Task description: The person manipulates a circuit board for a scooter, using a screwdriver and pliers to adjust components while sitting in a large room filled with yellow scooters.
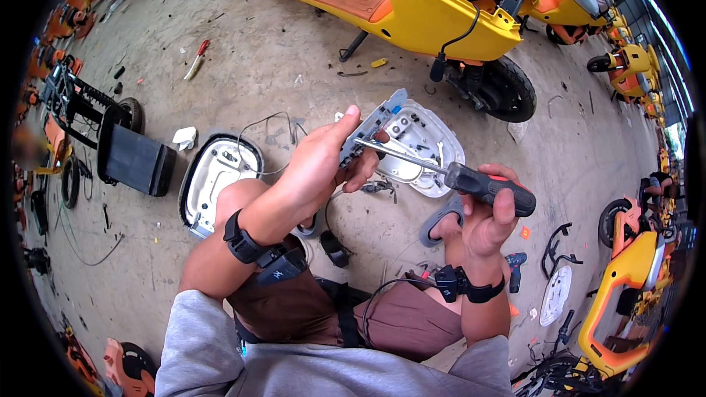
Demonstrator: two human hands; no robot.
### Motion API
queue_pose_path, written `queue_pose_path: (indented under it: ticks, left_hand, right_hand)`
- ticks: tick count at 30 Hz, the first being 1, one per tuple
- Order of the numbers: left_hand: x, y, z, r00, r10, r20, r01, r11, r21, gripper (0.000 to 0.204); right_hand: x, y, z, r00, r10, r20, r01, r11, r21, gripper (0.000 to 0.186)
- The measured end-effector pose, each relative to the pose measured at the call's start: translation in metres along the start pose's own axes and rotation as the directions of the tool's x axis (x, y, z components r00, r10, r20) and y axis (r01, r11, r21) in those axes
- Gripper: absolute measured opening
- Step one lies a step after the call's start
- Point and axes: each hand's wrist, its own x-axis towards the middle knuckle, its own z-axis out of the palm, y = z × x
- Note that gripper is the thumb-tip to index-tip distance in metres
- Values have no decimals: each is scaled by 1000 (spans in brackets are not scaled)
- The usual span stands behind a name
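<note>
My left hand grips a narrow grey panel with small dark parts and a blue piece along it, held up in front of me. In my right hand is a screwdriver with a black and red handle; its shaft points left and the tip meets the panel's lower part. Whether the tip sits in a screw is too small to tell. Behind the panel, on the floor, lies a white plastic shell with small parts in it. A second white shell with a black rim rests by my left knee.
A yellow and orange scooter stands ahead on its stand. To the left is a black box on a bare frame. A cordless drill and a white oval cover lie at right. A red-handled tool lies far left.
</note>
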Motion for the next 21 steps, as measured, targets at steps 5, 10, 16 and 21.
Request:
queue_pose_path:
  ticks: [5,10,16,21]
  left_hand:
    - [1,0,0,1000,3,-15,-4,999,-53,47]
    - [3,-3,-1,998,48,-45,-52,995,-90,42]
    - [4,-1,2,989,106,-105,-119,985,-124,27]
    - [8,-6,-3,983,183,-23,-183,983,25,28]
  right_hand:
    - [1,3,0,1000,-2,6,2,1000,-14,55]
    - [9,4,11,997,78,-18,-77,995,57,46]
    - [18,12,9,890,456,-19,-427,847,317,39]
    - [30,8,-6,891,400,-213,-281,857,432,43]
